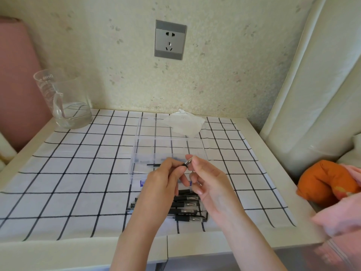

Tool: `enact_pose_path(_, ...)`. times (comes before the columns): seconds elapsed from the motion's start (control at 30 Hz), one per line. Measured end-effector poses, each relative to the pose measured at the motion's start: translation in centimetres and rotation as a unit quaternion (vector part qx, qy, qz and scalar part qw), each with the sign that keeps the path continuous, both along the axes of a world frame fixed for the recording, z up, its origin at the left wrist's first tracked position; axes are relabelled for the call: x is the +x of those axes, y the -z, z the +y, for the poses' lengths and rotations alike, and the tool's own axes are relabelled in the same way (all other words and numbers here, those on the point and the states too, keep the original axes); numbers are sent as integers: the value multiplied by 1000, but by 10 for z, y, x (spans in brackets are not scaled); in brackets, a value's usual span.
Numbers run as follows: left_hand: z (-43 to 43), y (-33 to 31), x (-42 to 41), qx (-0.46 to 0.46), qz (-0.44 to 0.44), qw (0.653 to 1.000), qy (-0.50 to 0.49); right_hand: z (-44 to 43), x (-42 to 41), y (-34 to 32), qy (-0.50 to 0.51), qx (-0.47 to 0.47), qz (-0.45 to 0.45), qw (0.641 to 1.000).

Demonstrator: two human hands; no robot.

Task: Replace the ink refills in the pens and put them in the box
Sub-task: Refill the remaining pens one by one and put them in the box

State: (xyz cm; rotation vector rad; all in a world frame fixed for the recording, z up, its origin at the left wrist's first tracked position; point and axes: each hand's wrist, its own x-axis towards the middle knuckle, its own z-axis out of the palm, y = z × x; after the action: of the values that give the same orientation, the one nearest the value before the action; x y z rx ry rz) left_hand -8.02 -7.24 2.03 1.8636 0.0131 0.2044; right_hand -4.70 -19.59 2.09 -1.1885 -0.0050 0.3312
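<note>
Left grip [162,178] holding pen [185,164], right grip [209,178] pinching its tip; we are judging task early: other pens [187,205] lying on desk [58,251], outside box [168,137].

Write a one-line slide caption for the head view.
The left hand grips a black pen, right hand pinches its tip, near a clear box and spare pens.

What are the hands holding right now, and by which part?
One pen: the left hand grips it round its black grip section, and the right hand pinches its metal tip.
</note>
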Motion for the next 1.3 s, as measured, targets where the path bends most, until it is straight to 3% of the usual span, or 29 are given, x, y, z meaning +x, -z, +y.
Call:
enact_pose_path(0.53, 1, 3, 2, 14, -2, 1000, 1, 2, 2, 3, 17, -56, -7, 998)
enact_pose_path(0.93, 7, -7, 10, -37, 55, 998, 22, 1, 3, 2, 13, -55, -25, 998)
enact_pose_path(1.2, 7, 9, -4, -86, 50, 995, -15, 5, -1, 9, -17, 12, -9, 1000)
enact_pose_path(1.3, 2, 7, -3, -78, 46, 996, -9, 5, 2, 8, -19, -4, -21, 1000)
